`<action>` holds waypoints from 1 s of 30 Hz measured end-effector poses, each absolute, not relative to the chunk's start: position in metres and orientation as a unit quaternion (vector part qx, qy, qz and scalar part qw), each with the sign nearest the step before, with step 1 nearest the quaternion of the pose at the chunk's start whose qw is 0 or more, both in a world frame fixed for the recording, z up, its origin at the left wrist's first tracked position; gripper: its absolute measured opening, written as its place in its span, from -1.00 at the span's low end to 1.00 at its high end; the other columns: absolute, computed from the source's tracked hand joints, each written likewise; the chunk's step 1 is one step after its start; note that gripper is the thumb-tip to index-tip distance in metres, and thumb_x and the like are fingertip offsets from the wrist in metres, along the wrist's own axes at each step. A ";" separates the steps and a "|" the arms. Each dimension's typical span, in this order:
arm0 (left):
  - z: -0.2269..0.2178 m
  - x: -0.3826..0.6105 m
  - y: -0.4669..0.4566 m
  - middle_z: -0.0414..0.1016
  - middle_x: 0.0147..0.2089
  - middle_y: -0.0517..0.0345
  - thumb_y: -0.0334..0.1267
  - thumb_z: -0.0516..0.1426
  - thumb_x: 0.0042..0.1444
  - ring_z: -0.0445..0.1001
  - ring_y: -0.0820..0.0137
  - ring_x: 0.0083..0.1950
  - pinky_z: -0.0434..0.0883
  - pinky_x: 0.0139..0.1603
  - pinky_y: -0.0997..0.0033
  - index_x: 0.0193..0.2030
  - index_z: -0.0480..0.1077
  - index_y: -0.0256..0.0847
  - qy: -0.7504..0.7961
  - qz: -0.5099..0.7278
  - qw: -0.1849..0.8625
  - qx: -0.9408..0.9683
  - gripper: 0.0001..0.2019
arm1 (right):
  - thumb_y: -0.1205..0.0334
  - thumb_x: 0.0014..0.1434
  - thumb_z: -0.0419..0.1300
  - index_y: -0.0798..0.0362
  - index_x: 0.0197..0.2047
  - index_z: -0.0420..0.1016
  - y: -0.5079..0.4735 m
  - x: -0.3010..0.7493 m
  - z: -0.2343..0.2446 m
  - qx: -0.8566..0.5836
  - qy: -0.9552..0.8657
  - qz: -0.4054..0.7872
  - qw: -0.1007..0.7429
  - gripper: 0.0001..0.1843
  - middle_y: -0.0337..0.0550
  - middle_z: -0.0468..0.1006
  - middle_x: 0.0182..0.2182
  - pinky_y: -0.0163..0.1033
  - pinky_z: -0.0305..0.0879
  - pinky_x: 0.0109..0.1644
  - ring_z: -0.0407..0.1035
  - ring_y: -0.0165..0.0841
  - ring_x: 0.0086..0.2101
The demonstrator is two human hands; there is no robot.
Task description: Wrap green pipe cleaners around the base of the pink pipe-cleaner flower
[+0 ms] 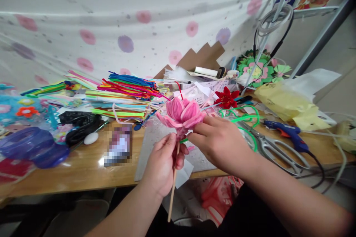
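A pink pipe-cleaner flower (182,113) sits on top of a thin wooden stick (172,192) over the front edge of the wooden table (78,172). My left hand (164,163) is closed around the stick just below the bloom. My right hand (219,142) pinches the flower's base, where a green pipe cleaner (246,118) meets it and loops away to the right. The stick's lower end hangs below the table edge.
A stack of coloured pipe cleaners (125,90) lies behind the flower. A red flower (226,97), large scissors (274,148) and a blue glue gun (286,131) lie to the right. Blue plastic rolls (30,148) and a black bag (80,122) sit left.
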State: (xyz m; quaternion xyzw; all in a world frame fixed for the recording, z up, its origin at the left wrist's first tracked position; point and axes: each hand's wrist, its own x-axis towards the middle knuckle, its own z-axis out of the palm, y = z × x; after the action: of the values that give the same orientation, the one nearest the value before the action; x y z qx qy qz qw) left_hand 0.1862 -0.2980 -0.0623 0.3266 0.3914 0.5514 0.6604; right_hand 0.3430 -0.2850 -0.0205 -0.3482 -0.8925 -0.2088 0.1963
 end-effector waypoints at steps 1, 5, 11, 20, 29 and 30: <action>-0.062 0.187 -0.298 0.39 -0.58 0.19 -0.11 0.18 0.07 0.19 0.63 -0.70 0.05 -0.71 0.66 -0.42 0.29 -0.27 0.393 0.550 0.663 0.322 -0.74 | 0.29 0.24 0.07 0.02 -0.45 0.37 -0.285 0.343 -0.021 -0.349 -0.891 -0.209 0.203 -0.79 -0.23 0.45 -0.46 -0.17 -0.11 -0.36 0.20 -0.32 -0.38; -0.060 0.187 -0.297 0.36 -0.60 0.24 -0.18 0.23 0.01 0.17 0.64 -0.71 0.03 -0.71 0.68 -0.43 0.26 -0.25 0.382 0.535 0.701 0.277 -0.76 | 0.26 0.25 0.09 0.02 -0.41 0.43 -0.286 0.342 -0.020 -0.346 -0.885 -0.219 0.223 -0.80 -0.21 0.49 -0.37 -0.14 -0.10 -0.29 0.22 -0.30 -0.29; -0.060 0.184 -0.297 0.33 -0.61 0.26 -0.27 0.25 -0.02 0.19 0.66 -0.70 0.08 -0.70 0.71 -0.42 0.29 -0.27 0.368 0.519 0.733 0.243 -0.80 | 0.27 0.25 0.09 0.00 -0.37 0.50 -0.288 0.344 -0.016 -0.318 -0.893 -0.219 0.230 -0.80 -0.20 0.48 -0.36 -0.13 -0.11 -0.24 0.19 -0.32 -0.29; -0.061 0.191 -0.302 0.35 -0.60 0.27 -0.21 0.27 -0.05 0.18 0.65 -0.70 0.08 -0.73 0.66 -0.49 0.27 -0.27 0.384 0.539 0.680 0.314 -0.74 | 0.29 0.26 0.06 0.03 -0.48 0.39 -0.296 0.336 -0.018 -0.360 -0.864 -0.251 0.247 -0.74 -0.23 0.42 -0.43 -0.06 -0.16 -0.23 0.14 -0.31 -0.33; -0.058 0.190 -0.307 0.36 -0.65 0.26 -0.16 0.26 -0.03 0.23 0.61 -0.72 0.12 -0.71 0.62 -0.48 0.32 -0.27 0.391 0.533 0.641 0.390 -0.75 | 0.32 0.22 0.09 0.05 -0.54 0.35 -0.302 0.331 -0.017 -0.362 -0.841 -0.274 0.295 -0.72 -0.23 0.38 -0.52 -0.10 -0.18 -0.28 0.09 -0.33 -0.40; -0.057 0.189 -0.307 0.36 -0.65 0.26 -0.17 0.25 -0.02 0.23 0.60 -0.73 0.13 -0.71 0.61 -0.49 0.32 -0.27 0.400 0.525 0.634 0.403 -0.76 | 0.31 0.22 0.09 0.05 -0.53 0.36 -0.302 0.331 -0.017 -0.362 -0.838 -0.277 0.301 -0.72 -0.23 0.38 -0.52 -0.10 -0.17 -0.28 0.09 -0.33 -0.40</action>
State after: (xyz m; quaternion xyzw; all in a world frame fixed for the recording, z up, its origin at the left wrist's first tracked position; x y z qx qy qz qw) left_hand 0.1891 -0.3072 -0.0571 0.4032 0.3996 0.5249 0.6342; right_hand 0.3307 -0.3019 -0.0175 -0.3622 -0.8376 -0.2768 0.3010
